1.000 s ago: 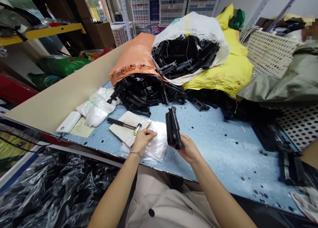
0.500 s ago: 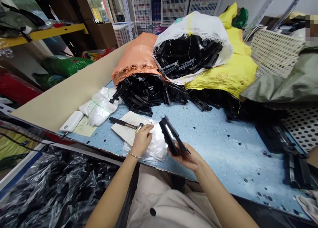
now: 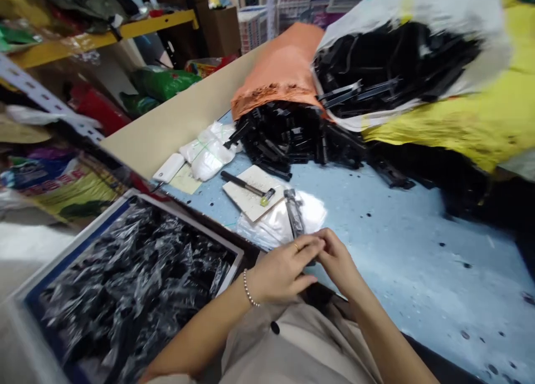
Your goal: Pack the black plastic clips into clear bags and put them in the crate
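Observation:
A long black plastic part [image 3: 295,214] sticks out past my fingers and looks greyish, as though covered by clear film. My left hand [image 3: 288,267], wearing a ring and a bead bracelet, is closed around its near end. Pressed against those fingers, my right hand [image 3: 336,256] pinches at the same spot; what lies between its fingertips is hidden. Under the part rests a stack of clear plastic bags [image 3: 311,208]. Just beyond, a hammer [image 3: 246,186] with a black handle lies across a pale board [image 3: 251,208].
At my left stands a crate [image 3: 232,275] full of black parts in clear film [image 3: 137,283]. Orange [image 3: 276,66], white [image 3: 493,44] and yellow [image 3: 451,127] sacks spill black parts at the back. A white bundle [image 3: 209,152] and a white device [image 3: 169,168] lie near the partition [image 3: 179,113].
My left hand has left the hammer and joined my right hand at the black part, which now lies lower, over the bags. The view has swung left toward the crate.

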`<state>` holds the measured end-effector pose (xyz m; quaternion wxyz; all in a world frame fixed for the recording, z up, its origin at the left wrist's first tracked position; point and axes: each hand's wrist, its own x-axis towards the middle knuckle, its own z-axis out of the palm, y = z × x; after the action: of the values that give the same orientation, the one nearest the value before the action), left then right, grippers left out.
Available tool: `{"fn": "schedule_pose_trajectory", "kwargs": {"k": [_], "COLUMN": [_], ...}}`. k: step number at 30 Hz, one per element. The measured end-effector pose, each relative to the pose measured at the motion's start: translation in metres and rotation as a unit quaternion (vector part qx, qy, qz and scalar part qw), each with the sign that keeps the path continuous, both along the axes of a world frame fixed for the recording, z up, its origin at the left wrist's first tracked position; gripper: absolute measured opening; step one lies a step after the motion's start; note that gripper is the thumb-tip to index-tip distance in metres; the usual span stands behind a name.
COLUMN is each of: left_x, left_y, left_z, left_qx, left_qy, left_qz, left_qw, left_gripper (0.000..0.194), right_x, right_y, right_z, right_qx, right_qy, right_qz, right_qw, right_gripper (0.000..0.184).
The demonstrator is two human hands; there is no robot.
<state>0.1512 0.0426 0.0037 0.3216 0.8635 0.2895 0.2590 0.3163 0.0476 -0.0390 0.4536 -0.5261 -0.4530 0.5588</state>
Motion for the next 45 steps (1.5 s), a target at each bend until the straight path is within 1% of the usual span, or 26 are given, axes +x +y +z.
{"fn": "schedule_pose_trajectory", "kwargs": {"k": [2, 4, 5, 6, 7, 8, 9, 11, 13, 15, 17, 19, 21, 23, 24, 26, 29, 31, 34, 36, 38, 40, 42, 43, 44, 45], "left_x": [-0.029, -0.07, -0.093, -0.115, -0.136, -0.154, -0.167, -0.181, -0.18, -0.174, -0.173, -0.178, -0.187, -0.195, -0.198, -0.2, -0.198, -0.195, -0.195, -0.2, -0.209, -0.221, -0.232, -0.236, -0.239, -0.241], "left_y": [-0.004, -0.004, -0.004, -0.004, -0.004, -0.004, -0.005, -0.009, -0.017, -0.024, -0.03, -0.032, -0.033, -0.039, -0.043, -0.055, -0.064, -0.056, -0.027, -0.011, -0.011, -0.036, -0.08, -0.104, -0.127, -0.146], "left_z": [0.023, 0.04, 0.041, 0.037, 0.025, 0.008, -0.015, -0.07, -0.124, -0.167, -0.196, -0.213, -0.222, -0.229, -0.233, -0.243, -0.264, -0.278, -0.289, -0.288, -0.282, -0.273, -0.268, -0.268, -0.27, -0.273], "left_qx": [-0.017, -0.085, -0.14, -0.198, -0.256, -0.299, -0.309, -0.295, -0.273, -0.249, -0.222, -0.195, -0.169, -0.144, -0.135, -0.131, -0.149, -0.16, -0.18, -0.191, -0.191, -0.182, -0.182, -0.19, -0.209, -0.228], "left_qy": [0.02, 0.053, 0.086, 0.137, 0.196, 0.261, 0.338, 0.396, 0.427, 0.443, 0.449, 0.448, 0.444, 0.442, 0.444, 0.455, 0.465, 0.467, 0.468, 0.464, 0.46, 0.462, 0.477, 0.491, 0.504, 0.513], "left_qz": [0.027, 0.057, 0.068, 0.074, 0.081, 0.102, 0.14, 0.181, 0.199, 0.194, 0.185, 0.184, 0.2, 0.237, 0.271, 0.354, 0.43, 0.435, 0.45, 0.449, 0.447, 0.468, 0.51, 0.534, 0.53, 0.51], "left_qw": [0.999, 0.993, 0.984, 0.968, 0.943, 0.912, 0.878, 0.851, 0.839, 0.839, 0.846, 0.853, 0.857, 0.853, 0.843, 0.806, 0.76, 0.753, 0.739, 0.739, 0.744, 0.731, 0.692, 0.661, 0.649, 0.652], "left_gripper": [0.037, 0.028, 0.028, 0.028, 0.03, 0.03, 0.028, 0.022, 0.021, 0.027, 0.031, 0.026, 0.021, 0.032, 0.04, 0.053, 0.055, 0.054, 0.056, 0.059, 0.06, 0.062, 0.064, 0.065, 0.064, 0.06], "right_x": [-0.007, -0.013, -0.014, -0.016, -0.016, -0.017, -0.018, -0.02, -0.021, -0.021, -0.019, -0.014, -0.009, -0.006, -0.005, -0.005, -0.007, -0.01, -0.012, -0.013, -0.012, -0.01, -0.008, -0.008, -0.007, -0.007], "right_y": [-0.011, -0.018, -0.019, -0.019, -0.018, -0.015, -0.013, -0.01, -0.01, -0.014, -0.02, -0.025, -0.029, -0.031, -0.031, -0.031, -0.03, -0.029, -0.028, -0.027, -0.027, -0.027, -0.027, -0.028, -0.028, -0.028], "right_z": [0.011, 0.019, 0.021, 0.02, 0.017, 0.013, 0.008, -0.003, -0.012, -0.018, -0.022, -0.025, -0.027, -0.029, -0.029, -0.031, -0.034, -0.036, -0.038, -0.04, -0.041, -0.042, -0.043, -0.043, -0.044, -0.044], "right_qx": [-0.018, -0.072, -0.097, -0.114, -0.123, -0.127, -0.129, -0.134, -0.141, -0.154, -0.171, -0.183, -0.189, -0.193, -0.196, -0.2, -0.202, -0.205, -0.211, -0.214, -0.217, -0.22, -0.221, -0.22, -0.218, -0.217], "right_qy": [0.021, 0.06, 0.067, 0.067, 0.065, 0.065, 0.069, 0.083, 0.088, 0.089, 0.091, 0.091, 0.09, 0.088, 0.088, 0.091, 0.096, 0.096, 0.093, 0.093, 0.098, 0.105, 0.112, 0.115, 0.117, 0.118], "right_qz": [0.089, 0.19, 0.221, 0.23, 0.218, 0.195, 0.169, 0.135, 0.123, 0.118, 0.112, 0.101, 0.087, 0.078, 0.076, 0.074, 0.071, 0.071, 0.073, 0.067, 0.056, 0.044, 0.031, 0.025, 0.021, 0.018], "right_qw": [0.996, 0.977, 0.968, 0.964, 0.966, 0.97, 0.975, 0.978, 0.978, 0.977, 0.975, 0.974, 0.974, 0.974, 0.974, 0.973, 0.972, 0.971, 0.97, 0.97, 0.97, 0.969, 0.968, 0.968, 0.969, 0.969], "right_gripper": [0.015, 0.02, 0.023, 0.026, 0.027, 0.027, 0.027, 0.029, 0.031, 0.033, 0.034, 0.034, 0.035, 0.035, 0.034, 0.034, 0.033, 0.033, 0.033, 0.032, 0.031, 0.03, 0.03, 0.03, 0.03, 0.029]}}
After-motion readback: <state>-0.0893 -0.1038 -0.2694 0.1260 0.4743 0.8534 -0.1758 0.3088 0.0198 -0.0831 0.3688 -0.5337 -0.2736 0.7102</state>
